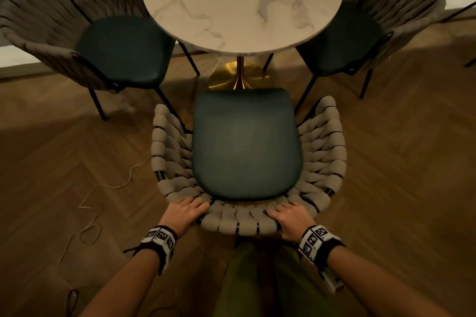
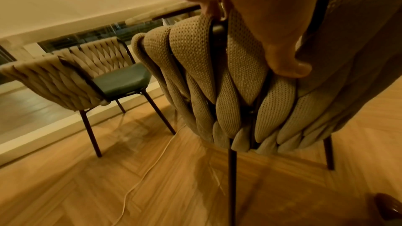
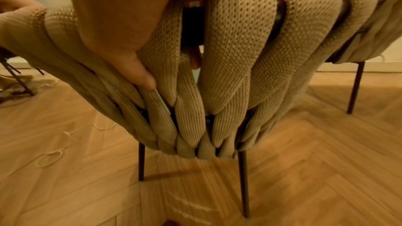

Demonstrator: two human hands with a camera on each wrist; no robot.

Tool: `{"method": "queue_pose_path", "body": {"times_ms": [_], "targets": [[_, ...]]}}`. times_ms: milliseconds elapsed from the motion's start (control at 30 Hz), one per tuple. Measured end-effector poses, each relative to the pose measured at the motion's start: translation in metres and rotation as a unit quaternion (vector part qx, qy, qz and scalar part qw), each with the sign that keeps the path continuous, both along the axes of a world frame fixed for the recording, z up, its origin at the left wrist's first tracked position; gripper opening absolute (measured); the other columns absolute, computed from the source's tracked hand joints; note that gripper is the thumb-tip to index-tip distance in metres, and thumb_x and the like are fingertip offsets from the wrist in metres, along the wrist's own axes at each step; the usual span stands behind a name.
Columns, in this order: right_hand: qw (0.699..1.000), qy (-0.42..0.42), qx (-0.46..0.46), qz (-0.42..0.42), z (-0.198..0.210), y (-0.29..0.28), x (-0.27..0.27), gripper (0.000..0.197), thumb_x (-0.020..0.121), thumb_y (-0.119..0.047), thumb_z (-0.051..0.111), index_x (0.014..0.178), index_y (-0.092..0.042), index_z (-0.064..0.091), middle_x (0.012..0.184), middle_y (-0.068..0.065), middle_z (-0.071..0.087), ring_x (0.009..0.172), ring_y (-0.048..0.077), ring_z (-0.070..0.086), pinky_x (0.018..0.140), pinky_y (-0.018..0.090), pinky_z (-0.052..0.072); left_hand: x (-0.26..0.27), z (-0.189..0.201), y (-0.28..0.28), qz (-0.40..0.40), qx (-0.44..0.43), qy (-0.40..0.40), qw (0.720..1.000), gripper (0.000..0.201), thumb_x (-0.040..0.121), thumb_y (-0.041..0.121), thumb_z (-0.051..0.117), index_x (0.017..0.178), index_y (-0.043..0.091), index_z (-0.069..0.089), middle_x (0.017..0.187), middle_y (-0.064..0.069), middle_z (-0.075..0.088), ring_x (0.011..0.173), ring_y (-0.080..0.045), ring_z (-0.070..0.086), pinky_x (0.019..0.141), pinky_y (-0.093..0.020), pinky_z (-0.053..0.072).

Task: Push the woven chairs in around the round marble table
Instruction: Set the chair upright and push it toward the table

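Hands of ours both grasp the near chair by its back rim, facing the table.

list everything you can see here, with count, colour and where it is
woven chairs: 3, beige woven backs, dark teal seats, black legs; near chair in front of the person and short of the table, left chair and right chair at the table's sides, seats partly under the top
round marble table: 1, white with grey veins, far centre
table base: 1, gold, under the table
cord: 1, pale, lying on the floor at left
floor: brown herringbone wood
wrist bands: 2, black and white patterned, one on each wrist
trousers: green, bottom centre
left hand: grips the near chair's top rim, left side
right hand: grips the same rim, right side
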State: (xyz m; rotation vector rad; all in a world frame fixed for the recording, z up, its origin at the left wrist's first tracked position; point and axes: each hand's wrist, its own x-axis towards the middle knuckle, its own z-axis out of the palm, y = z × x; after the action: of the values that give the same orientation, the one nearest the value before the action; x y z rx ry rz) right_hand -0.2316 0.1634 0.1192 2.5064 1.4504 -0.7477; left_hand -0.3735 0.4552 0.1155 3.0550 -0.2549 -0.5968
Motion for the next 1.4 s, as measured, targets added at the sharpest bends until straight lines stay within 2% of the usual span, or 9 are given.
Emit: {"method": "queue_pose_path", "body": {"times_ms": [167, 233, 300, 400, 467, 667, 833, 1000, 1400], "targets": [[0.999, -0.003, 0.039, -0.036, -0.002, -0.007, -0.002, 0.049, 0.054, -0.025, 0.077, 0.101, -0.024, 0.062, 0.087, -0.001, 0.071, 0.080, 0.022, 0.066, 0.070, 0.033, 0.053, 0.001, 0.001, -0.022, 0.075, 0.021, -0.035, 0.996, 0.057, 0.050, 0.008, 0.086, 0.099, 0.019, 0.059, 0.091, -0.006, 0.069, 0.076, -0.027, 0.065, 0.067, -0.033, 0.054], [0.998, -0.015, 0.036, -0.047, 0.002, -0.013, -0.002, 0.050, 0.052, -0.028, 0.077, 0.099, -0.022, 0.058, 0.091, 0.000, 0.068, 0.085, 0.023, 0.063, 0.074, 0.036, 0.051, 0.003, 0.000, -0.034, 0.086, 0.028, -0.008, 0.996, 0.062, 0.045, 0.015, 0.088, 0.102, 0.019, 0.063, 0.095, -0.007, 0.068, 0.083, -0.028, 0.065, 0.074, -0.038, 0.054], [0.996, -0.030, 0.016, -0.081, 0.004, -0.022, -0.001, 0.054, 0.050, -0.032, 0.079, 0.099, -0.026, 0.058, 0.095, -0.001, 0.067, 0.089, 0.024, 0.062, 0.079, 0.040, 0.049, 0.003, -0.004, -0.050, 0.086, 0.014, 0.064, 0.994, 0.076, 0.044, 0.028, 0.088, 0.113, 0.021, 0.058, 0.107, -0.005, 0.067, 0.097, -0.028, 0.062, 0.089, -0.045, 0.049], [0.992, -0.042, -0.006, -0.115, 0.001, -0.030, 0.011, 0.035, 0.061, -0.030, 0.076, 0.095, -0.033, 0.068, 0.094, -0.003, 0.073, 0.091, 0.024, 0.065, 0.095, 0.043, 0.041, 0.010, -0.010, -0.059, 0.089, 0.020, 0.115, 0.989, 0.065, 0.073, 0.036, 0.073, 0.132, 0.031, 0.046, 0.134, 0.000, 0.055, 0.125, -0.030, 0.047, 0.108, -0.054, 0.027], [0.994, -0.043, -0.023, -0.095, -0.002, -0.029, 0.021, 0.022, 0.070, -0.034, 0.070, 0.092, -0.033, 0.071, 0.091, -0.004, 0.076, 0.094, 0.023, 0.066, 0.103, 0.042, 0.034, 0.016, -0.009, -0.058, 0.087, 0.034, 0.133, 0.987, 0.056, 0.084, 0.035, 0.063, 0.136, 0.036, 0.041, 0.140, 0.004, 0.051, 0.132, -0.029, 0.040, 0.113, -0.056, 0.017], [0.995, -0.045, -0.043, -0.075, -0.008, -0.019, 0.051, 0.021, 0.075, -0.034, 0.067, 0.095, -0.034, 0.070, 0.094, -0.008, 0.074, 0.095, 0.020, 0.065, 0.097, 0.038, 0.037, 0.044, 0.000, -0.050, 0.108, 0.038, 0.140, 0.984, 0.054, 0.087, 0.034, 0.060, 0.137, 0.037, 0.040, 0.137, 0.004, 0.054, 0.131, -0.027, 0.042, 0.114, -0.060, 0.011], [0.992, -0.053, -0.078, -0.084, -0.011, -0.009, 0.084, 0.022, 0.060, -0.034, 0.079, 0.081, -0.035, 0.072, 0.074, -0.011, 0.074, 0.075, 0.016, 0.069, 0.083, 0.036, 0.047, 0.076, 0.001, -0.040, 0.115, 0.037, 0.130, 0.984, 0.053, 0.086, 0.033, 0.060, 0.135, 0.038, 0.042, 0.131, 0.006, 0.058, 0.124, -0.025, 0.049, 0.111, -0.061, 0.014], [0.994, -0.070, -0.074, -0.051, -0.011, 0.008, 0.117, 0.015, 0.076, -0.028, 0.064, 0.090, -0.029, 0.070, 0.085, -0.002, 0.074, 0.088, 0.022, 0.067, 0.091, 0.036, 0.042, 0.105, 0.001, -0.028, 0.129, 0.033, 0.129, 0.983, 0.047, 0.087, 0.039, 0.057, 0.132, 0.042, 0.043, 0.130, 0.007, 0.059, 0.122, -0.024, 0.051, 0.107, -0.062, 0.017], [0.994, -0.078, -0.054, -0.046, -0.013, 0.029, 0.174, 0.018, 0.084, -0.027, 0.060, 0.100, -0.027, 0.068, 0.097, 0.000, 0.072, 0.097, 0.022, 0.064, 0.092, 0.035, 0.042, 0.157, 0.001, -0.005, 0.151, 0.014, 0.106, 0.983, 0.040, 0.087, 0.047, 0.056, 0.126, 0.042, 0.049, 0.127, 0.011, 0.061, 0.122, -0.021, 0.052, 0.104, -0.062, 0.020]]}}
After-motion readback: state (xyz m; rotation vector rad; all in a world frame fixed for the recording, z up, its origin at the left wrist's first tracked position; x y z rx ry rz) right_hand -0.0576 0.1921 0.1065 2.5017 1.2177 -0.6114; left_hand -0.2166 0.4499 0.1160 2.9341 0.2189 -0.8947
